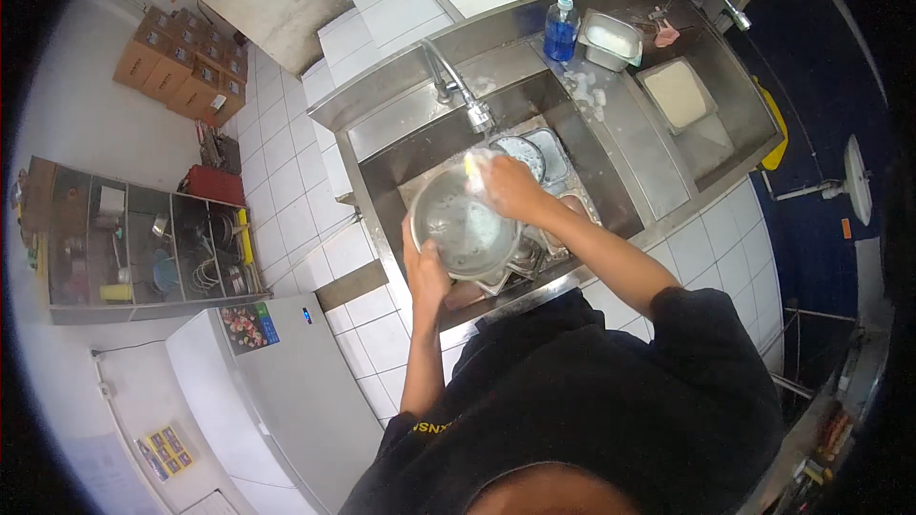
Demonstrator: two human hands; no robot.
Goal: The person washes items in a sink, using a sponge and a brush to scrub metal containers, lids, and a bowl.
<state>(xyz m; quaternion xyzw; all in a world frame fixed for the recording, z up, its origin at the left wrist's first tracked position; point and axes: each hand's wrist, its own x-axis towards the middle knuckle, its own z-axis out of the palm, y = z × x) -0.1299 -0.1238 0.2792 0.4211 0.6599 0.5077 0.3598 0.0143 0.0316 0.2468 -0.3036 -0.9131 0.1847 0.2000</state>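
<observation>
Steel shows everywhere: a round stainless steel bowl (pixel 468 224) sits over the sink basin (pixel 382 176), gripped at its 7 o'clock rim by the left hand (pixel 426 272), fingers curled under and partly hidden. At 1 o'clock, the right hand (pixel 512 187) closes on a soapy yellow sponge (pixel 470 167), mostly concealed. Metal trays (pixel 549 157) beneath the bowl are half covered and hard to separate. Toward 1 o'clock the foam-flecked worktop (pixel 620 124) lies open beside a blue soap bottle (pixel 561 30)

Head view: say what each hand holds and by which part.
The left hand grips the round metal bowl by its near rim. The right hand presses a soapy yellow sponge at the far rim.
</observation>
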